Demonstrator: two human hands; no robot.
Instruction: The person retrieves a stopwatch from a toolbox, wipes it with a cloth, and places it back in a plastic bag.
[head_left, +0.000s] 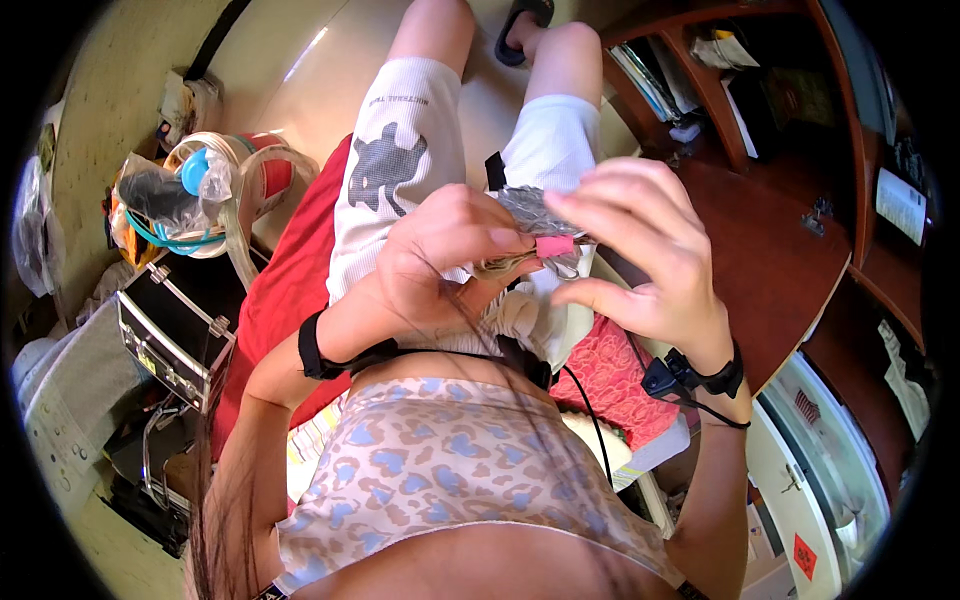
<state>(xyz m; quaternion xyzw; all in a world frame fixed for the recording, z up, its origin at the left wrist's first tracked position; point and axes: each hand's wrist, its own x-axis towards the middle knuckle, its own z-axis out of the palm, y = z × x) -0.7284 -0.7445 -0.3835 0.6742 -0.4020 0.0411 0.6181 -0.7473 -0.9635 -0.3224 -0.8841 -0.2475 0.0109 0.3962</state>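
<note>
Over my lap, my left hand (457, 255) pinches a bundle of thin strands, grey-silver above and beige below, between thumb and fingers. A small pink band or tag (555, 246) sits around part of the bundle, just beyond my left fingertips. The grey strands (536, 210) bunch up above the pink piece. On the right, my right hand (645, 247) is spread, thumb and fingers apart at the bundle's right side; its fingertips are near the grey strands, and whether they touch them I cannot tell. A wad of pale cloth or similar material (517, 315) lies below the hands.
A reddish-brown wooden desk (765, 262) with shelves stands to the right. At the left are a black case with metal edges (176, 330) and a bucket (262, 176) beside bagged items. Red cloth (281, 300) lies beside my leg. A black cable (589, 405) hangs near my waist.
</note>
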